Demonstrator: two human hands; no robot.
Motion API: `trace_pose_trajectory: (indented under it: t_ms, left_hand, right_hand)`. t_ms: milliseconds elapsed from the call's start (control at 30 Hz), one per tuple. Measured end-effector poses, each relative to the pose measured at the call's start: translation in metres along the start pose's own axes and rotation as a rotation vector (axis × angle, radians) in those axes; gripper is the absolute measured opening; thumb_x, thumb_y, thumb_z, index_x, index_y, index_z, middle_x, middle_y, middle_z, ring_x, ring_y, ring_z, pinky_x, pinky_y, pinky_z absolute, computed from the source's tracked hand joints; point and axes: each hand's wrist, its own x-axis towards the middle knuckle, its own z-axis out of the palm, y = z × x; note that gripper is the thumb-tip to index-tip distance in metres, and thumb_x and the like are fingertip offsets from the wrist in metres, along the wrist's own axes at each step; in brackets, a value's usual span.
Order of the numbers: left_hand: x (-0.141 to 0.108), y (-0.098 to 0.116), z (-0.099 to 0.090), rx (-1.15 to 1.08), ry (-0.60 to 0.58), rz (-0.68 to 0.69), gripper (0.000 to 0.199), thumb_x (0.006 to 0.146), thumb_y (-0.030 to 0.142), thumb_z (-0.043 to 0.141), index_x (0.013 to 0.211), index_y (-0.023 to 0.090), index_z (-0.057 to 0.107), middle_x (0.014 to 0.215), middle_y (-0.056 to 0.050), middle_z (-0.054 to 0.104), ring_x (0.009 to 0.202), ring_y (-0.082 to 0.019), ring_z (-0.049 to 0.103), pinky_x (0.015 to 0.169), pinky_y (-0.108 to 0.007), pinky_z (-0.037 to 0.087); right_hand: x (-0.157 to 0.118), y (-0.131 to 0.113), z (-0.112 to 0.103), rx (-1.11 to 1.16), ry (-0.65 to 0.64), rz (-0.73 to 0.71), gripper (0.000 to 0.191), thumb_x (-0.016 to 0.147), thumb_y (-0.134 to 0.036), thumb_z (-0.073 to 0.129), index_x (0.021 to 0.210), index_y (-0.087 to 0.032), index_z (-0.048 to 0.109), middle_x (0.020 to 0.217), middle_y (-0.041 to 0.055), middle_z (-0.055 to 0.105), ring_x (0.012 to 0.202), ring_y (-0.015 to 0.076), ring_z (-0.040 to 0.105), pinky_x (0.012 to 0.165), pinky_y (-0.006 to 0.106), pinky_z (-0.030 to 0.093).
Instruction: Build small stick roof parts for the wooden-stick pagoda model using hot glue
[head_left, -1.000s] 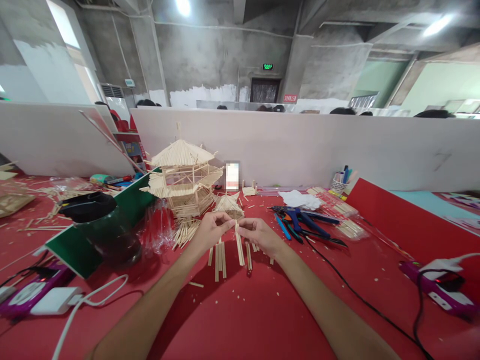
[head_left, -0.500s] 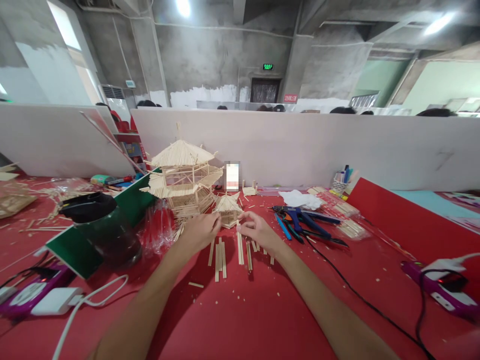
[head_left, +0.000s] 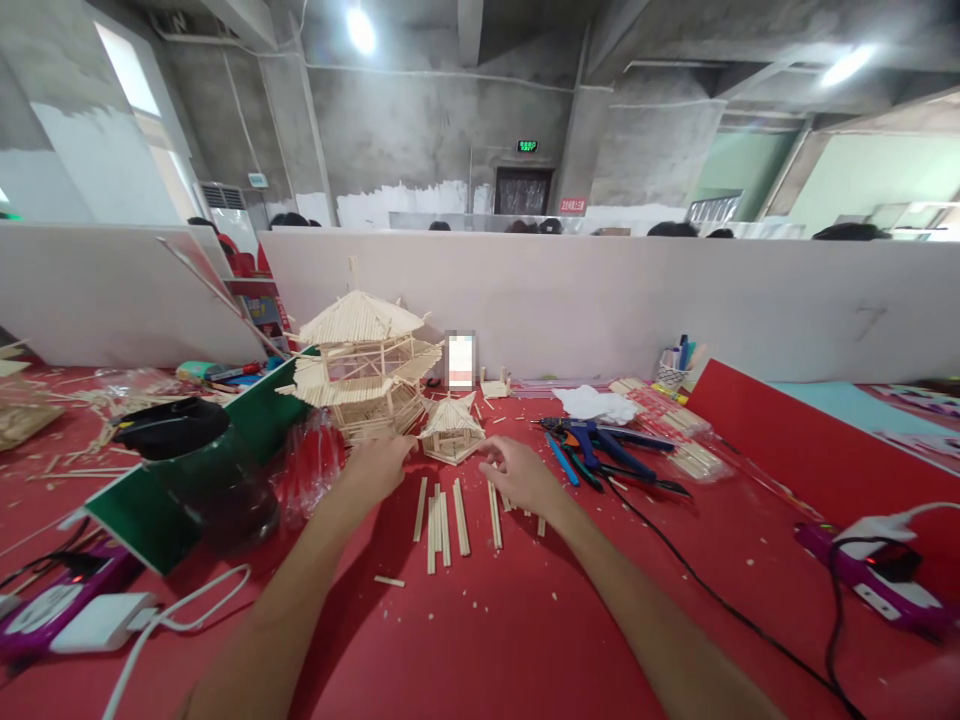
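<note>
A small pavilion model [head_left: 451, 432] made of thin wooden sticks stands in the middle of the red table. My left hand [head_left: 381, 468] is just left of it, fingers loosely bent and apart, with nothing seen in them. To its right, my right hand [head_left: 519, 472] hovers over some sticks, thumb and fingers parted; whether a fingertip touches a stick cannot be made out. Several flat wooden sticks [head_left: 461, 518] lie in front of the pavilion. Behind my left hand rises a larger tiered pavilion [head_left: 360, 365] of the same sticks.
At right are blue-handled pliers and a glue gun [head_left: 592, 440] with a black cable, beside white tissue [head_left: 596, 404] and bagged sticks [head_left: 697, 450]. A dark jug [head_left: 206, 470] and green board [head_left: 124, 515] stand left. Power strips [head_left: 874, 580] lie at both sides. A white partition [head_left: 585, 300] closes the back.
My right hand has let go of the stick it held, which now lies in front of the pavilion, and moved slightly right. My left hand has drawn back leftward from the pavilion.
</note>
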Motion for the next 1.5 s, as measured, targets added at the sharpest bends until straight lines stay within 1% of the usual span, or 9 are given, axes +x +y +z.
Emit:
trace_pose_trajectory:
  t_ms: [167, 300, 500, 567, 733, 1100, 1200, 1333, 1500]
  left_hand:
    - [0.006, -0.002, 0.001, 0.048, 0.019, 0.022, 0.024, 0.079, 0.006, 0.052, 0.084, 0.018, 0.072, 0.089, -0.011, 0.072, 0.092, -0.030, 0.065, 0.079, -0.038, 0.045]
    - [0.006, -0.003, -0.004, 0.067, 0.005, 0.004, 0.023, 0.079, 0.007, 0.051, 0.072, 0.018, 0.070, 0.081, -0.010, 0.070, 0.085, -0.028, 0.064, 0.074, -0.035, 0.044]
    - [0.002, -0.002, -0.009, 0.049, -0.020, -0.090, 0.006, 0.078, 0.020, 0.067, 0.083, 0.018, 0.071, 0.088, -0.009, 0.072, 0.087, -0.027, 0.065, 0.074, -0.033, 0.045]
    - [0.001, -0.001, -0.010, 0.053, -0.010, -0.127, 0.014, 0.078, 0.030, 0.071, 0.085, 0.018, 0.070, 0.092, -0.011, 0.072, 0.089, -0.029, 0.066, 0.076, -0.036, 0.046]
    - [-0.002, 0.001, -0.009, 0.113, 0.003, -0.169, 0.020, 0.085, 0.037, 0.062, 0.085, 0.019, 0.069, 0.099, -0.015, 0.070, 0.095, -0.034, 0.066, 0.080, -0.043, 0.048]
    - [-0.004, 0.000, -0.006, 0.143, -0.049, -0.188, 0.027, 0.088, 0.040, 0.055, 0.085, 0.020, 0.072, 0.097, -0.015, 0.073, 0.094, -0.032, 0.068, 0.074, -0.038, 0.048]
    - [-0.004, -0.001, -0.005, 0.142, -0.052, -0.187, 0.027, 0.088, 0.040, 0.054, 0.085, 0.020, 0.072, 0.096, -0.015, 0.074, 0.094, -0.033, 0.068, 0.074, -0.038, 0.047]
    - [-0.005, 0.000, -0.009, 0.122, -0.075, -0.148, 0.028, 0.089, 0.039, 0.052, 0.084, 0.019, 0.071, 0.094, -0.017, 0.073, 0.092, -0.034, 0.068, 0.072, -0.038, 0.046]
    - [-0.009, 0.004, -0.016, 0.083, -0.135, -0.068, 0.030, 0.088, 0.037, 0.050, 0.071, 0.020, 0.067, 0.075, -0.011, 0.070, 0.075, -0.029, 0.068, 0.063, -0.032, 0.042]
  right_hand:
    - [0.004, 0.015, -0.022, -0.193, 0.038, 0.112, 0.022, 0.088, -0.019, 0.054, 0.107, -0.018, 0.066, 0.094, 0.0058, 0.073, 0.085, 0.0177, 0.067, 0.073, 0.025, 0.042]
    - [0.003, 0.018, -0.019, -0.291, -0.044, 0.114, 0.014, 0.087, -0.021, 0.057, 0.094, -0.019, 0.069, 0.090, 0.0050, 0.075, 0.083, 0.0177, 0.068, 0.070, 0.024, 0.041]
    - [0.000, 0.013, -0.002, -0.486, -0.145, 0.176, 0.018, 0.086, -0.029, 0.059, 0.087, -0.017, 0.071, 0.090, 0.0138, 0.075, 0.087, 0.0257, 0.071, 0.070, 0.029, 0.044]
    - [-0.001, 0.010, -0.001, -0.526, -0.161, 0.197, 0.021, 0.085, -0.029, 0.057, 0.087, -0.015, 0.073, 0.089, 0.0169, 0.075, 0.088, 0.0288, 0.071, 0.069, 0.031, 0.046]
    - [-0.003, 0.006, 0.000, -0.597, -0.197, 0.226, 0.027, 0.081, -0.026, 0.056, 0.096, -0.011, 0.074, 0.093, 0.0229, 0.074, 0.093, 0.0340, 0.071, 0.071, 0.034, 0.049]
    - [-0.007, -0.010, -0.003, -0.664, -0.262, 0.204, 0.030, 0.086, -0.014, 0.050, 0.105, -0.010, 0.073, 0.105, 0.0240, 0.072, 0.102, 0.0331, 0.069, 0.079, 0.035, 0.050]
    - [-0.007, -0.013, 0.000, -0.665, -0.259, 0.218, 0.032, 0.086, -0.009, 0.046, 0.105, -0.009, 0.072, 0.106, 0.0252, 0.072, 0.104, 0.0330, 0.069, 0.079, 0.035, 0.049]
    - [-0.005, -0.008, -0.004, -0.604, -0.217, 0.204, 0.026, 0.089, -0.018, 0.047, 0.099, -0.011, 0.071, 0.100, 0.0220, 0.073, 0.095, 0.0314, 0.070, 0.073, 0.032, 0.046]
    - [0.001, 0.006, -0.019, -0.134, -0.062, 0.153, 0.021, 0.092, -0.028, 0.045, 0.089, -0.017, 0.062, 0.082, 0.0072, 0.070, 0.076, 0.0189, 0.065, 0.065, 0.026, 0.039]
